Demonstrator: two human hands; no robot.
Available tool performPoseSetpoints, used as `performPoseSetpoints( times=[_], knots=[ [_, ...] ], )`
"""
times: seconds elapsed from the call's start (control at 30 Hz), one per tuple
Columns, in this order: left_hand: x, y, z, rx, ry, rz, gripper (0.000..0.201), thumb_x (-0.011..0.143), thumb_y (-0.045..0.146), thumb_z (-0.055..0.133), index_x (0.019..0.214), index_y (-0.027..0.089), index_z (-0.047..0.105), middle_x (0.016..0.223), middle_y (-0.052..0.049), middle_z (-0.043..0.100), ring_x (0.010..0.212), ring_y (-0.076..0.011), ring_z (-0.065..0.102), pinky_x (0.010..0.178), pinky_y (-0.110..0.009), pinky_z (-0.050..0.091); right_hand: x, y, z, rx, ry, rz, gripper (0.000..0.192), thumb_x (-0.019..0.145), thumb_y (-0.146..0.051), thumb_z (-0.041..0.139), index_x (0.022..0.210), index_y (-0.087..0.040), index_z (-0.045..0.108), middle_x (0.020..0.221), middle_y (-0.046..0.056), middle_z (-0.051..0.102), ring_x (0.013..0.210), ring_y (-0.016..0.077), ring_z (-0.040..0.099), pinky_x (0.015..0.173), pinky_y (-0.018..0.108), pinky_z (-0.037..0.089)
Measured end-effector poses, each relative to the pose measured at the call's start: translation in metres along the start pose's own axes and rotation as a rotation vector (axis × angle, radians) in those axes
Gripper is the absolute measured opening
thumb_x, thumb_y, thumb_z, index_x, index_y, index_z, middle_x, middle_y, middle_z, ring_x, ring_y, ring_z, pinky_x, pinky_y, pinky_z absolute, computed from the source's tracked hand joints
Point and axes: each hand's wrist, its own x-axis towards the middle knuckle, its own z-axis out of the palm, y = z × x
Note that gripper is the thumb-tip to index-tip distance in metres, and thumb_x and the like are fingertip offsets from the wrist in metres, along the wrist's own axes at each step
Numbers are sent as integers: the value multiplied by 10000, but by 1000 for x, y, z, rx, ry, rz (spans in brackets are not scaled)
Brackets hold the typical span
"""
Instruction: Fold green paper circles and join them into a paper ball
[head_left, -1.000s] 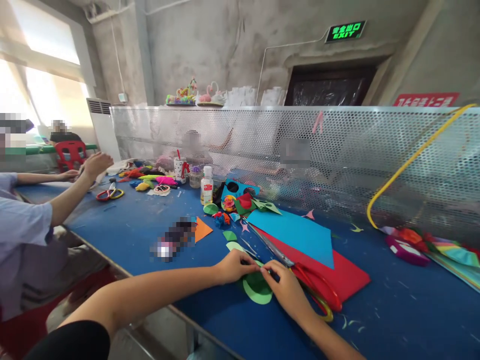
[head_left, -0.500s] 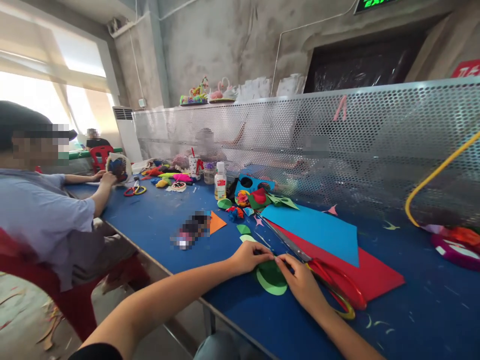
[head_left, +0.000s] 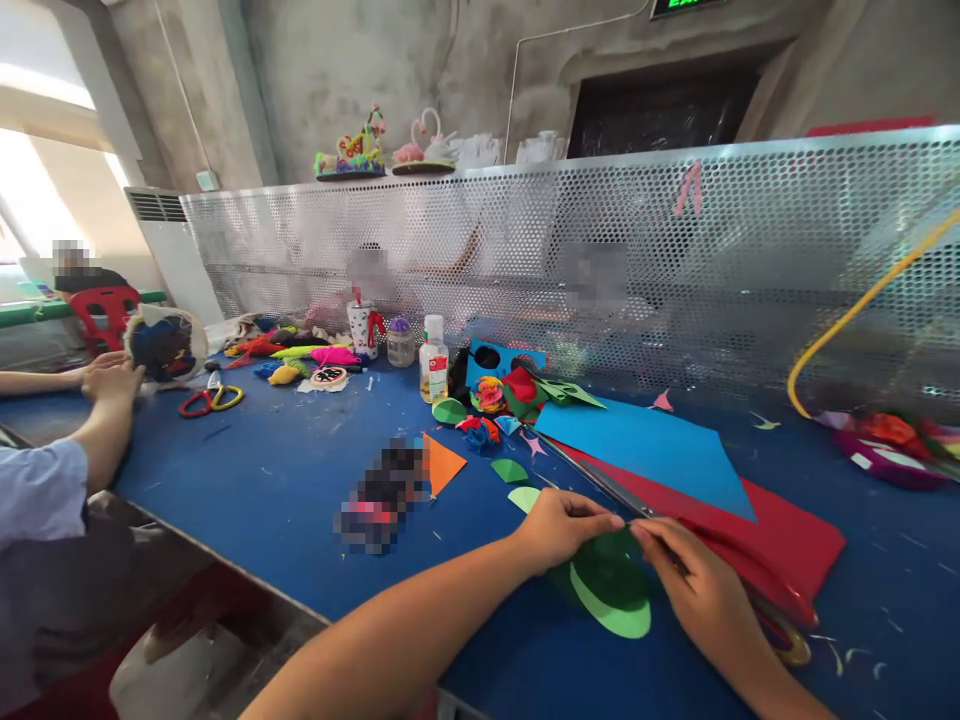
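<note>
My left hand [head_left: 564, 530] is closed in a pinch on the upper edge of a dark green piece of paper [head_left: 616, 568]. Opposite it, my right hand [head_left: 694, 575] pinches the same edge, thumb and finger together, close to the left fingertips. Below the dark green paper lies a light green paper round [head_left: 619, 612], partly covered by it. Another light green paper piece [head_left: 523, 498] shows beside my left hand. Large scissors [head_left: 791, 640] with red and yellow handles lie partly hidden behind my right hand, their blades pointing away to the left.
Blue paper [head_left: 652, 445] and red paper [head_left: 795, 530] lie beyond my hands. Left of them are an orange paper piece [head_left: 442, 465], a bottle [head_left: 433, 365] and small scissors [head_left: 214, 395]. At the far left, a person's hands [head_left: 112, 380] hold a round hoop. A perforated metal divider [head_left: 525, 230] backs the table.
The view has swung to the right and come closer to the table. Both hands still pinch the dark green paper, with little visible change in their grip.
</note>
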Motion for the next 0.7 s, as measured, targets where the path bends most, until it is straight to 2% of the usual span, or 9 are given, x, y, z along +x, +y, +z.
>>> performPoseSetpoints(
  times=[0.13, 0.33, 0.5, 0.7],
  knots=[
    [3, 0, -1, -44, -31, 3, 522, 581, 537, 651, 865, 102, 702, 659, -36, 636, 533, -94, 496, 540, -225, 418, 3, -3, 2, -35, 54, 55, 279, 820, -438, 440, 847, -200, 585, 878, 93, 645, 796, 234, 621, 687, 315, 500],
    [5, 0, 2, 20, -50, 63, 458, 638, 491, 627, 861, 98, 703, 664, -40, 643, 542, -96, 492, 523, -214, 390, 7, -6, 2, -9, 28, 196, 338, 797, -493, 430, 827, -193, 581, 714, 61, 637, 653, 221, 619, 572, 285, 498],
    [4, 5, -1, 133, -45, 128, 342, 688, 393, 610, 849, 107, 703, 639, -30, 632, 532, -92, 475, 494, -201, 349, 7, -3, 0, 73, -74, 219, 328, 808, -475, 428, 865, -184, 570, 657, 32, 608, 590, 188, 591, 546, 260, 486],
    [5, 8, 1, 211, -36, 167, 320, 698, 368, 602, 849, 104, 701, 621, -29, 625, 521, -92, 478, 501, -198, 368, 7, 0, -2, 154, -93, 208, 321, 819, -460, 416, 883, -183, 566, 576, 11, 558, 553, 179, 561, 520, 256, 467]
  ],
)
